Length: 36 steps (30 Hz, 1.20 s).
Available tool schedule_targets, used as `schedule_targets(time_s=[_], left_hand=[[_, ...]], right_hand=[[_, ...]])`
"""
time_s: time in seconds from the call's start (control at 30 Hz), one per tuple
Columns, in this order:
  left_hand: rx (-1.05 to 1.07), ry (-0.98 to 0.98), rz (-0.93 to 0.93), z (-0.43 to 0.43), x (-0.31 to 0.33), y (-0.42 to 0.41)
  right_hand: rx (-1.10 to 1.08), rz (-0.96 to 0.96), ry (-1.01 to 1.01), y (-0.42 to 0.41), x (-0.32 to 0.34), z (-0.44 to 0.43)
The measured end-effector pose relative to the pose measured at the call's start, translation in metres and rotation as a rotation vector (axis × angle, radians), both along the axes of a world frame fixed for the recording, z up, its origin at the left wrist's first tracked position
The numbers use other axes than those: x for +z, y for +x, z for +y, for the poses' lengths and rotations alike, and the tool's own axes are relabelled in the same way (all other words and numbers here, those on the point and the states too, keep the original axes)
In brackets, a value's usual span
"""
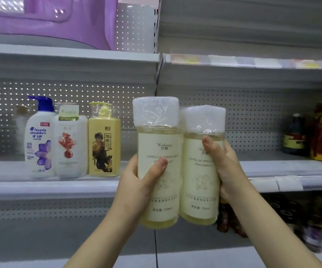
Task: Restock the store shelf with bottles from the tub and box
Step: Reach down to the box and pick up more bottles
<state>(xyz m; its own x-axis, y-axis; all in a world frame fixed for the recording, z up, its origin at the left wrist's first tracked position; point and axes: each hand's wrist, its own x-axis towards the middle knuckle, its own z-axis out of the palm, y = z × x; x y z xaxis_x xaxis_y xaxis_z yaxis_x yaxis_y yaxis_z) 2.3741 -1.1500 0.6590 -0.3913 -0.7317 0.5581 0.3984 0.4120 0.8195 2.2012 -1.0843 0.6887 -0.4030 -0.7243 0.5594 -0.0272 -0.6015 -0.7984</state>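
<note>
I hold two tall pale-yellow camellia bottles upright side by side in front of the grey shelf [59, 187]. My left hand [139, 182] grips the left bottle [159, 144], thumb across its cream label. My right hand [226, 167] grips the right bottle [200, 188], thumb near the top of its label. Both bottle tops are wrapped in white foam and clear plastic. The bottles touch each other and hang just in front of the shelf's front edge, near the seam between two shelf bays. Neither the tub nor the box is in view.
Three bottles stand on the shelf to the left: a white head & shoulders pump bottle [40, 140], a white bottle with a red flower [69, 146] and a yellow bottle [104, 144]. Dark bottles [294, 136] stand far right. A purple plastic item [49, 20] sits on the shelf above.
</note>
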Motion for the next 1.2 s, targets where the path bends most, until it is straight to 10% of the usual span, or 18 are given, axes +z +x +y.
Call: schedule_targets(time_s=[0.63, 1.2], left_hand=[[0.18, -0.098, 0.104, -0.089, 0.027, -0.09], [0.297, -0.171, 0.055, -0.102, 0.013, -0.107]], right_hand=[[-0.195, 0.101, -0.084, -0.114, 0.05, -0.088], [-0.241, 0.244, 0.224, -0.143, 0.026, -0.133]])
